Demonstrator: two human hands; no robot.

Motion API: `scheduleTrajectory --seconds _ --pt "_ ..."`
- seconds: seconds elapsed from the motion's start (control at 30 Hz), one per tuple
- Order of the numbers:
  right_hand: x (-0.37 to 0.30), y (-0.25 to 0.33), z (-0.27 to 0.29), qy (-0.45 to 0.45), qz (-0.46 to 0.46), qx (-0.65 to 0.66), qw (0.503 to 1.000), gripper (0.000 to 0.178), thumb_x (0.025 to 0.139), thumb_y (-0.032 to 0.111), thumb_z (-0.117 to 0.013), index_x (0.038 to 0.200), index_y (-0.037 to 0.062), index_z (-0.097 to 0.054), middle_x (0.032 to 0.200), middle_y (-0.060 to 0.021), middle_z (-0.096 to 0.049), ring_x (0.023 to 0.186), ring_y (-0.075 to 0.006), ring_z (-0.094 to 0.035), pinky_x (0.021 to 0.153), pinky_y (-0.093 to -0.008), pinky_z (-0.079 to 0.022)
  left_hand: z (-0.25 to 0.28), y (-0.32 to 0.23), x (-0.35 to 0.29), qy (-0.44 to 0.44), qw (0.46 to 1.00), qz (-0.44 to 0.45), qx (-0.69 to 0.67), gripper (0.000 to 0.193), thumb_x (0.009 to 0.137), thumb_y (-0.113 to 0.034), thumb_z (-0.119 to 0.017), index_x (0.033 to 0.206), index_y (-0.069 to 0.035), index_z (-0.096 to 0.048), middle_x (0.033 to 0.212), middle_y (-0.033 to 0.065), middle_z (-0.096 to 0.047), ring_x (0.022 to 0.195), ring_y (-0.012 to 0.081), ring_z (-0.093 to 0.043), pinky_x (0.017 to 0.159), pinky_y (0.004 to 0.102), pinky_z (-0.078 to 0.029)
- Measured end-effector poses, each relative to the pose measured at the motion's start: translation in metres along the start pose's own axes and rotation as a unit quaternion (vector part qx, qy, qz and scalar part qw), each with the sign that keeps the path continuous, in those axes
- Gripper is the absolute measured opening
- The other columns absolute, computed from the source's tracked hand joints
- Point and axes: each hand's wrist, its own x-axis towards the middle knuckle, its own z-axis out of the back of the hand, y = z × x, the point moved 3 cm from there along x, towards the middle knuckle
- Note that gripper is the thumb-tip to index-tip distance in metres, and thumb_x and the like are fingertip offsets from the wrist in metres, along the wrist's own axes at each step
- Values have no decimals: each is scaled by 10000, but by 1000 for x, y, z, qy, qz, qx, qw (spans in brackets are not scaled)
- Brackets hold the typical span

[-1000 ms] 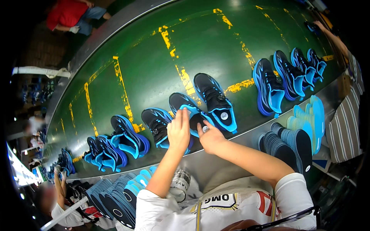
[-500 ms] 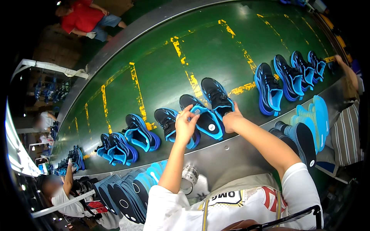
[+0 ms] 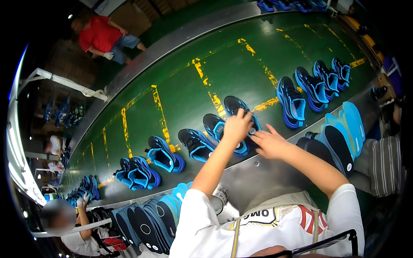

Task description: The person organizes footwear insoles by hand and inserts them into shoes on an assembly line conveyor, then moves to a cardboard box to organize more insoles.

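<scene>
A black and blue sneaker [image 3: 234,103] lies on the green work surface in front of me, toe pointing away. My left hand [image 3: 236,127] is over its opening, with bent fingers gripping around the tongue and collar and hiding part of the shoe. My right hand [image 3: 274,144] is beside the heel, fingers and thumb apart, holding nothing. Between the two hands shows a round white sticker [image 3: 252,130] at the shoe's heel end. Just left, partly behind my left forearm, is a matching sneaker [image 3: 213,122]; further left sits another sneaker [image 3: 193,142].
More sneakers stand at right [image 3: 290,101] and left [image 3: 165,155] along the yellow-marked green surface [image 3: 180,107]. Stacked insoles lie along the metal edge, black ones [image 3: 335,148] at right and others [image 3: 148,223] at left. Co-workers are at the lower left and across the surface.
My left hand has moved right, from the left sneaker to the right one. My right hand has come out of that shoe's opening and spread its fingers. The view has shifted slightly.
</scene>
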Motion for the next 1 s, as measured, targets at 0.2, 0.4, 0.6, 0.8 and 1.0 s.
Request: scheduleTrajectory --seconds 0.2,0.4,0.6,0.8,1.0 --pt "-149 -12 67 -156 -110 20 981 344 714 125 -556 1041 39 -493 1097 -131 -460 1045 -264 -429 948 -435 -256 -15 55 37 63 973 97 -200 272 771 -212 -535 977 -38 -569 828 137 -497 781 290 -521 693 334 -418" --pt "-243 -31 38 -151 -249 -23 956 546 594 210 -671 1079 62 -469 1152 -142 -385 1040 -322 -388 851 -399 -336 -9 23 64 183 978 73 -65 259 719 -174 -525 941 -49 -577 870 165 -530 812 330 -534 714 361 -442" --pt "-259 -42 28 -169 -279 -10 945 563 530 213 -715 1001 43 -456 1020 -135 -426 949 -304 -413 799 -365 -341 -38 -3 54 90 963 28 253 114 724 -83 -470 823 -40 -504 778 112 -555 601 239 -596 500 347 -476" --pt "-271 -61 69 -158 -221 219 937 446 572 186 -712 906 14 -473 977 -157 -422 920 -318 -446 780 -358 -392 -18 -9 71 275 936 44 216 193 725 -133 -489 876 -22 -537 833 127 -580 718 270 -595 615 361 -487" --pt "-244 -144 117 -334 -187 95 919 448 675 120 -629 1067 -38 -479 1133 -210 -424 987 -338 -448 825 -355 -375 -33 -86 114 197 975 41 -89 579 730 -360 -571 1218 -129 -360 1122 165 -419 873 341 -525 720 386 -450"
